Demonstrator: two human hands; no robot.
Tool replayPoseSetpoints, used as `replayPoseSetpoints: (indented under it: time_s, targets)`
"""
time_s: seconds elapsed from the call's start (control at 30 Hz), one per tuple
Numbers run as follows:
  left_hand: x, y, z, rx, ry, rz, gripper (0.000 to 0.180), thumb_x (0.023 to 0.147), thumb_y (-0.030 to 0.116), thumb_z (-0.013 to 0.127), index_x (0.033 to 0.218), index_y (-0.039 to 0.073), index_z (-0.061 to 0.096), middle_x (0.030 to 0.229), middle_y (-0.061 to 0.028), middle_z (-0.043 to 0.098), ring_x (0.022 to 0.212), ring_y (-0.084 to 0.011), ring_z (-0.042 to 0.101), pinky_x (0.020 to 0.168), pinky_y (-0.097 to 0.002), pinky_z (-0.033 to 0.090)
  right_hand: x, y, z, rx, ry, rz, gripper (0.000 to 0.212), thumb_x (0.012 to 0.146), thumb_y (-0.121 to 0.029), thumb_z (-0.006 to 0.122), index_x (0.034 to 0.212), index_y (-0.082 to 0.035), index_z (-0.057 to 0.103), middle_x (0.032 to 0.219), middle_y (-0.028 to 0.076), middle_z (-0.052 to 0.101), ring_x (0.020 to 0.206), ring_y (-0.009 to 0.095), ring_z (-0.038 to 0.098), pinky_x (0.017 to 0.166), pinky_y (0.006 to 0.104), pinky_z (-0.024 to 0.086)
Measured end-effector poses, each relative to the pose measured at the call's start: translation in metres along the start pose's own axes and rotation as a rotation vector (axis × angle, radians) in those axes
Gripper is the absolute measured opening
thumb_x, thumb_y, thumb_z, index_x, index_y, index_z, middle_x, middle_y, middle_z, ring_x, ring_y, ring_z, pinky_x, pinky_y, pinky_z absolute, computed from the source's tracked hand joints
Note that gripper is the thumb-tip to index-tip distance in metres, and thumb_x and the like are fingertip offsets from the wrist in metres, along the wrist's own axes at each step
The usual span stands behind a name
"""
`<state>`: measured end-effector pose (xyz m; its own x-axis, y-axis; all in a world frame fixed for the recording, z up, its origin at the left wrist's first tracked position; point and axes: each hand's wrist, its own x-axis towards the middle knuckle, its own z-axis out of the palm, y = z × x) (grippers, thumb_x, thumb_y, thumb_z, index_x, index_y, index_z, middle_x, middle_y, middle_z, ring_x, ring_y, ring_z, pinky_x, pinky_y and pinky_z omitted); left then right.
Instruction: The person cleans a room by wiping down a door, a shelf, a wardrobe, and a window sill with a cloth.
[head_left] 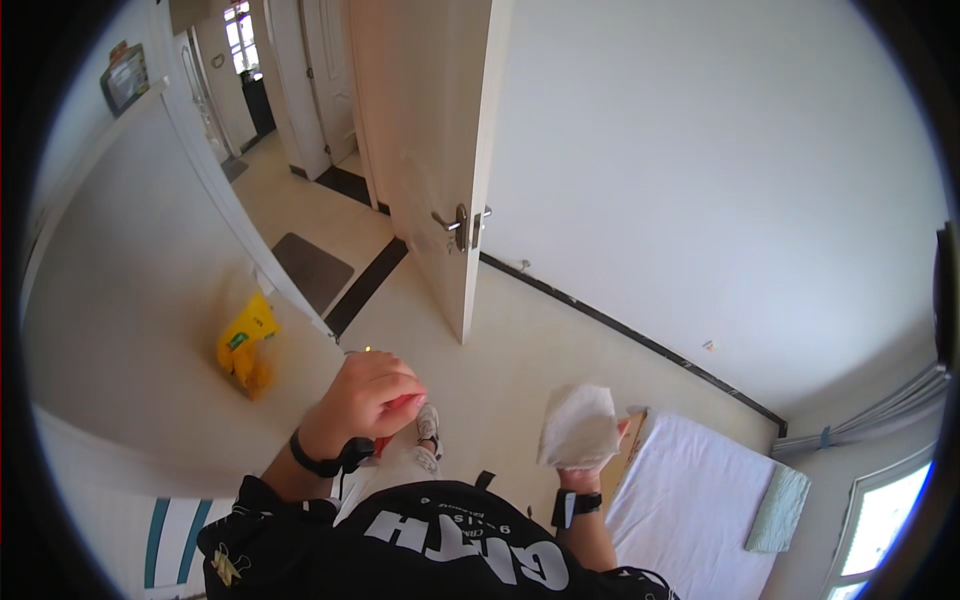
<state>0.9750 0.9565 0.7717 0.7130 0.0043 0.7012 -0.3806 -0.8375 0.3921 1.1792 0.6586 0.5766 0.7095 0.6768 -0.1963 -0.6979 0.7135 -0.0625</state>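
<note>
In front of my body, my left hand [366,400] is closed, its fingers curled in. A bit of red shows just below it, but I cannot make out what the fingers hold, if anything. My right hand [588,478], palm up on the right, grips a whitish folded cloth [580,428] that covers most of its fingers. Each wrist wears a black band. Below my left hand, a shoe [428,425] shows on the pale floor.
A white door [440,160] with a metal handle stands open ahead, leading to a hallway with a grey mat [312,272]. A yellow bag [246,345] is at the white surface on the left. To the right are a bed [680,490], a green pillow [778,510] and a curtain [870,425].
</note>
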Motion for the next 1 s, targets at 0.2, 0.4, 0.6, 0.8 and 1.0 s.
replayPoseSetpoints:
  time_s: [0.2,0.4,0.6,0.8,1.0]
  targets:
    - [0.061,-0.125,0.006,-0.042,0.049,0.061,0.011,0.078,0.001,0.073,0.085,0.007,0.067,0.078,-0.0047,0.068,0.064,-0.0243,0.063,0.058,-0.0337,0.050,0.089,0.029,-0.004,-0.118,0.119,0.108,0.082,0.095,-0.070,0.046,0.146,-0.006,0.052,0.147,0.015,0.056,0.133,0.039,0.053,0.112,0.0591,0.041]
    - [0.090,-0.253,-0.033,-0.140,0.102,-0.022,0.007,0.080,-0.002,0.071,0.085,0.001,0.067,0.079,-0.0126,0.067,0.065,-0.0270,0.065,0.058,-0.0336,0.051,0.255,0.006,0.216,-0.432,-0.111,-0.261,0.065,0.105,-0.050,0.036,0.147,-0.002,0.048,0.147,0.017,0.054,0.135,0.038,0.052,0.114,0.0527,0.041]
    - [0.109,-0.316,-0.084,-0.057,0.159,-0.108,0.004,0.082,0.000,0.069,0.084,0.002,0.067,0.076,-0.0116,0.067,0.065,-0.0242,0.066,0.060,-0.0312,0.051,0.335,0.060,0.426,-1.080,-0.314,-0.970,0.055,0.105,-0.044,0.046,0.139,-0.001,0.049,0.128,0.018,0.060,0.118,0.027,0.060,0.097,0.0442,0.051]
    - [0.085,-0.340,-0.090,-0.077,0.126,-0.240,0.003,0.081,0.001,0.069,0.082,0.003,0.067,0.075,-0.0106,0.066,0.064,-0.0246,0.064,0.060,-0.0318,0.051,0.493,0.175,0.512,-1.548,-0.313,-1.843,0.056,0.097,-0.035,0.063,0.130,0.006,0.045,0.109,0.032,0.064,0.097,0.056,0.061,0.085,0.0536,0.052]
    - [0.076,-0.379,-0.088,-0.084,0.078,-0.367,0.003,0.082,0.001,0.069,0.082,0.003,0.067,0.075,-0.0083,0.066,0.065,-0.0232,0.063,0.060,-0.0311,0.050,0.486,0.197,0.492,-1.491,-0.119,-1.625,0.044,0.101,-0.034,0.061,0.122,0.003,0.049,0.099,0.020,0.066,0.085,0.037,0.065,0.079,0.0451,0.052]
